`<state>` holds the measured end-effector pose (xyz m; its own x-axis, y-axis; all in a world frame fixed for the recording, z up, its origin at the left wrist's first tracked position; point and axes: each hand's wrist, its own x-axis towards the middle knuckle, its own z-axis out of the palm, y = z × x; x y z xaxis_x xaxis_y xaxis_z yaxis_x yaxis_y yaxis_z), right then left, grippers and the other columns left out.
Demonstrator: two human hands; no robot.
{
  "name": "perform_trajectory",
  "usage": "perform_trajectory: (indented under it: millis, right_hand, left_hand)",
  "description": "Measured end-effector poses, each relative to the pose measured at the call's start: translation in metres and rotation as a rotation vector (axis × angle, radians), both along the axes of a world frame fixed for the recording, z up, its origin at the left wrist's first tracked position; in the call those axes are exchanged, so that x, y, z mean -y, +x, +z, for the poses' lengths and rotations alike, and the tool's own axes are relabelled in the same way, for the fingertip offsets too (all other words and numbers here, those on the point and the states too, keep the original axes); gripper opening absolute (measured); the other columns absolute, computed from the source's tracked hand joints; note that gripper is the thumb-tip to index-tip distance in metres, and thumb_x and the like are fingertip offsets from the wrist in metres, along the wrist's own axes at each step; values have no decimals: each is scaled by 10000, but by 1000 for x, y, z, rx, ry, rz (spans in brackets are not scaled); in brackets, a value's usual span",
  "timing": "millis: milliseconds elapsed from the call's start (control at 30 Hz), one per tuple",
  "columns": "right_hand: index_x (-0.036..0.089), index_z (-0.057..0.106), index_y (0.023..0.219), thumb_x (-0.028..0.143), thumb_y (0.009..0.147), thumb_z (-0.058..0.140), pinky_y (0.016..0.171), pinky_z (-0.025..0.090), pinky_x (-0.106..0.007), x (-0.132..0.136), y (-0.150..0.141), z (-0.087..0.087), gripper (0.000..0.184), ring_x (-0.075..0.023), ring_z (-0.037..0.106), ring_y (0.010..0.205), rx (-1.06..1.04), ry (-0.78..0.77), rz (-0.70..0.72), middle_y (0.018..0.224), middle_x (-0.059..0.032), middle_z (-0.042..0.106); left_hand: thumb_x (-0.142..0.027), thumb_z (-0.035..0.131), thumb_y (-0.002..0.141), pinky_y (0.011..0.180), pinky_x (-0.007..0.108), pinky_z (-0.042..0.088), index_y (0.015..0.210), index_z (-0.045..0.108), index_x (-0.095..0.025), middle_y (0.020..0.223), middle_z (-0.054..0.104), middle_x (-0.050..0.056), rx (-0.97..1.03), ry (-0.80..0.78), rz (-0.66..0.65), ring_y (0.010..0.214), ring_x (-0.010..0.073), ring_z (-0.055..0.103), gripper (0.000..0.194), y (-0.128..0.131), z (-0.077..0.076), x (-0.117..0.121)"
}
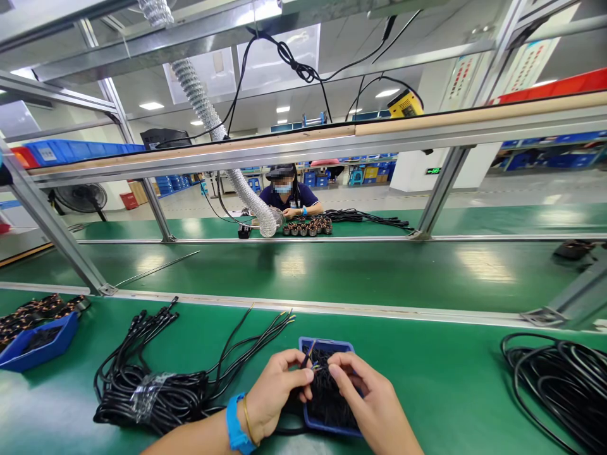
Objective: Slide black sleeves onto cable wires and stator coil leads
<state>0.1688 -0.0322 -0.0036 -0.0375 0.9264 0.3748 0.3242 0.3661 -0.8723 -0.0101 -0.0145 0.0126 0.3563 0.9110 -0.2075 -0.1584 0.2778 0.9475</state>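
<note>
My left hand (275, 395) and my right hand (367, 395) meet over a small blue tray (327, 347) full of small black parts. Left fingers pinch the end of a thin black cable (307, 355) with bare coloured wire tips. Right fingers are curled in a pinch right at those wire tips; what they hold is too small to name. A blue wristband and a thin bangle sit on my left wrist. A bundle of black cables (156, 392), partly wrapped in clear film, lies just left of my left hand on the green bench (441, 379).
A blue bin (40, 344) with dark parts sits at far left. More coiled black cable (564, 379) lies at right. A conveyor belt (332, 272) runs beyond the bench. Across it a co-worker (289, 196) sits beside a silver duct hose (246, 189) and motor coils.
</note>
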Motion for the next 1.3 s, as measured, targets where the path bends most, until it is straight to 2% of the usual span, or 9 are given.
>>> perform_trajectory:
  millis: [133, 267, 333, 467, 567, 900, 1100, 1300]
  right_hand:
    - [244, 698, 846, 416, 964, 564, 616, 562, -216, 1, -6, 0, 248, -158, 694, 670, 51, 78, 3, 774, -14, 726]
    - [252, 718, 915, 287, 964, 584, 714, 583, -256, 0, -7, -4, 147, -177, 716, 762, 171, 330, -42, 847, -28, 752]
    - [256, 728, 984, 221, 964, 577, 759, 589, -274, -2, -5, -5, 156, -184, 722, 816, 215, 428, -61, 888, -32, 760]
    - [257, 708, 1062, 170, 968, 567, 759, 595, -267, -3, 0, -2, 190, -173, 721, 835, 251, 509, -114, 920, -27, 757]
    - [239, 671, 1057, 153, 977, 552, 740, 585, -261, -3, 3, 0, 167, -165, 698, 818, 291, 566, -92, 899, -30, 733]
    - [205, 587, 1102, 75, 993, 474, 728, 565, -283, -6, 9, -8, 204, -180, 640, 854, 483, 590, -27, 929, -68, 657]
    - [177, 606, 1112, 50, 975, 478, 748, 562, -325, -5, 11, -13, 226, -206, 632, 872, 683, 625, -51, 968, -92, 671]
    - [221, 604, 980, 118, 1007, 453, 655, 562, -289, -3, 11, -12, 185, -171, 634, 749, 555, 467, 43, 838, -33, 654]
  left_hand:
    - [-420, 816, 628, 583, 250, 394, 767, 600, -152, 642, 529, -30, 5, 5, -2, 569, 106, 494, 371, 0, 0, 0]
    - [-497, 849, 605, 576, 252, 401, 808, 628, -131, 681, 559, -13, 4, 9, 10, 567, 105, 506, 473, 1, -4, 0]
    - [-531, 844, 604, 562, 249, 391, 815, 628, -131, 653, 555, -16, -2, 6, 24, 552, 105, 496, 501, 2, -5, 0]
    - [-499, 805, 635, 556, 240, 372, 743, 592, -155, 564, 521, -37, -48, 12, 38, 525, 99, 459, 418, 1, -3, 0]
    - [-468, 774, 638, 540, 233, 345, 710, 571, -168, 530, 499, -51, -84, 13, 45, 502, 92, 435, 369, 1, 0, 1]
    - [-429, 748, 614, 510, 225, 312, 702, 571, -174, 519, 493, -58, -130, -10, 42, 487, 88, 423, 323, 2, 1, 1]
    - [-469, 805, 592, 504, 226, 336, 720, 587, -169, 524, 511, -58, -125, -27, 37, 480, 89, 441, 393, 2, -4, 1]
    - [-519, 859, 557, 503, 229, 364, 713, 578, -167, 626, 580, -28, -115, -15, 1, 481, 75, 464, 477, 3, -9, 4]
